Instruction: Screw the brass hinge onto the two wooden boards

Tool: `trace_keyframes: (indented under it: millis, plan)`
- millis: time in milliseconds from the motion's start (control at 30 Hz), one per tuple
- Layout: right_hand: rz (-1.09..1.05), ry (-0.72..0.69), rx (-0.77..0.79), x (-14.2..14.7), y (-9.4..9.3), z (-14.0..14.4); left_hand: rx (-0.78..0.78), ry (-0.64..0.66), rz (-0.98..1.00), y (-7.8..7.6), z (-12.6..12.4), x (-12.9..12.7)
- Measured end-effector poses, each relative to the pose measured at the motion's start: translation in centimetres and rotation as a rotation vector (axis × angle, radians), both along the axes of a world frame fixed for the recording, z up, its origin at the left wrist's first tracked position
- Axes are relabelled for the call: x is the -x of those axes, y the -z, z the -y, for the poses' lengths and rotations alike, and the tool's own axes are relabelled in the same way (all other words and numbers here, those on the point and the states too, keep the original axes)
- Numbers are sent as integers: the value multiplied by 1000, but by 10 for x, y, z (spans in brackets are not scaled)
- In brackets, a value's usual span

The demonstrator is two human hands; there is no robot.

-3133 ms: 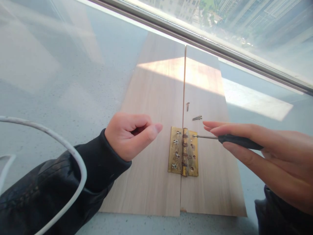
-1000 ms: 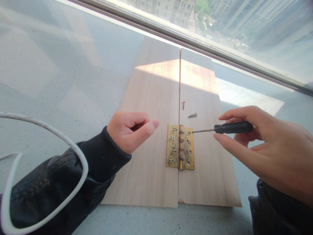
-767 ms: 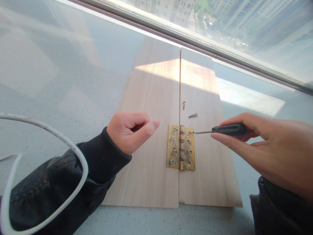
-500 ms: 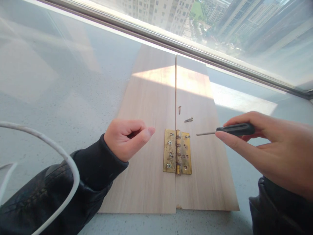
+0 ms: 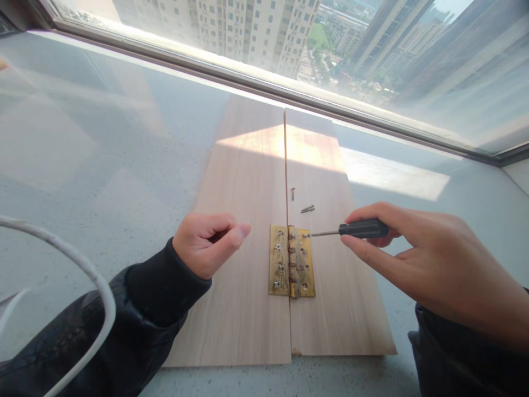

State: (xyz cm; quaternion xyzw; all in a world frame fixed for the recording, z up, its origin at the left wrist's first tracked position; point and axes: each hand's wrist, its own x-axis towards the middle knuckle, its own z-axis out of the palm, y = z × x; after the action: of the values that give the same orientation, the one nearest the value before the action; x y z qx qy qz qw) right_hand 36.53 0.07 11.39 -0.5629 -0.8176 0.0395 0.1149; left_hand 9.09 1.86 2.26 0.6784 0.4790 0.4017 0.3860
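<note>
My right hand grips a screwdriver by its black handle, the shaft pointing left. The shaft's tip meets a screw lying at the top hole of the right leaf of a brass hinge. Several screws sit in the hinge's left leaf; the lower holes on the right leaf show no screws. The hinge spans the seam between the left wooden board and the right wooden board. Over the left board, my left hand is closed in a loose fist beside the hinge, and no object shows in it.
Above the hinge on the right board lie a single loose screw and a pair of screws. A white cable loops in front of my left sleeve. The boards rest on a speckled pale surface below a window frame.
My right hand has moved left with the screwdriver, bringing its tip from beside the hinge to the screw. The left fist keeps its shape, and the view has shifted slightly.
</note>
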Motion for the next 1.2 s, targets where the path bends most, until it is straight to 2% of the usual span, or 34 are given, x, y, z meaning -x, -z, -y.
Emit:
trace_keyframes:
  millis: [400, 600, 667, 867, 1033, 1200]
  plan:
    - [18, -25, 29, 6, 5, 1, 19, -13, 11, 2, 0, 0]
    - [58, -36, -12, 14, 7, 8, 16, -17, 17, 2, 0, -1]
    - [79, -33, -30, 18, 9, 9, 18, -14, 21, 2, 0, -1]
    - [179, 58, -213, 17, 19, 1, 23, -13, 31, 3, 0, -1]
    - [180, 93, -156, 10, 21, -5, 28, 0, 36, 4, 0, -1]
    - [101, 90, -39, 3, 8, -3, 18, -41, 37, 3, 2, -2]
